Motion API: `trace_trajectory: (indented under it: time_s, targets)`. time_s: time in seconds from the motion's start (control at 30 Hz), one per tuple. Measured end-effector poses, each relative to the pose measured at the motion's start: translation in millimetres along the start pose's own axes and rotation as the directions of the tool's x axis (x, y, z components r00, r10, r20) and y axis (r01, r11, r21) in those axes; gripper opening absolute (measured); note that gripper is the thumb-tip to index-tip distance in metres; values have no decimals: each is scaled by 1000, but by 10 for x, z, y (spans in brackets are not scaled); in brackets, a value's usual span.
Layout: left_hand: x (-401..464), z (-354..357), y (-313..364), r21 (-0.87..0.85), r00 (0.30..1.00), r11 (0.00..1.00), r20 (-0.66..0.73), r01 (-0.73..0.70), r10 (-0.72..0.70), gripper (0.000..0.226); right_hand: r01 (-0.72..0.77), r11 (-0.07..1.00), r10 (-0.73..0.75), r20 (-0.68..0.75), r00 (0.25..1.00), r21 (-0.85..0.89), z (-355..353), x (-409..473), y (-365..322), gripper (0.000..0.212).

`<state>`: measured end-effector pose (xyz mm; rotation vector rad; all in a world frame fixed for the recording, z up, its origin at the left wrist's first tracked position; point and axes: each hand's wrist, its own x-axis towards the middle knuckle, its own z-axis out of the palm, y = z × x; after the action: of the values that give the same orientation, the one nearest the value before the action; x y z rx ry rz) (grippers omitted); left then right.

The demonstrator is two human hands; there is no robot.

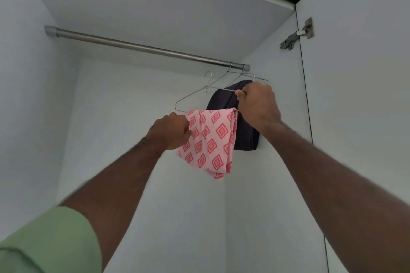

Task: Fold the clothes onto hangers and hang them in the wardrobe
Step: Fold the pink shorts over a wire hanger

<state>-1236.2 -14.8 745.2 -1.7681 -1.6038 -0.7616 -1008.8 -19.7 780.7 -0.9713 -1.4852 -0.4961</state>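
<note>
A pink cloth with a red diamond pattern (208, 142) hangs folded over the bottom bar of a wire hanger (188, 97). This hanger's hook is below the steel rail (144, 47), not on it. My left hand (170, 131) pinches the cloth's left edge. My right hand (257, 104) grips the wire at the hanger's right end. Behind it, a dark folded garment (224, 99) hangs on another wire hanger (235, 75) hooked at the rail's right end.
The white wardrobe's back wall (133, 139) and right side panel (277, 184) close in the space. An open door (366, 95) with a metal hinge (297, 35) stands at the right. The top panel (155, 6) lies just above the rail.
</note>
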Motion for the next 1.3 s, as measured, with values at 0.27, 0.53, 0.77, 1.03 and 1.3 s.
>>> trace_trajectory:
  time_s: [0.27,0.53,0.77,1.03,1.3]
  targets:
    - [667,259,-113,-20,998,999,-47,28,-29,30,64,998,-64,-37,997,-13,394,649,161,26]
    - [1340,428,-199,-64,989,997,-143,-41,32,36,12,997,-19,-103,995,-72,635,1179,145,27]
    - [1763,612,-406,-105,980,983,-151,-148,132,25,-63,992,48,-134,990,-107,842,1429,170,25]
    - [2025,771,-584,-136,969,970,-174,-200,175,18,-68,984,43,-155,987,-164,1025,1633,7,25]
    - [2006,784,-599,-154,968,965,-164,-213,188,20,-76,976,46,-149,988,-202,1171,1612,-40,23]
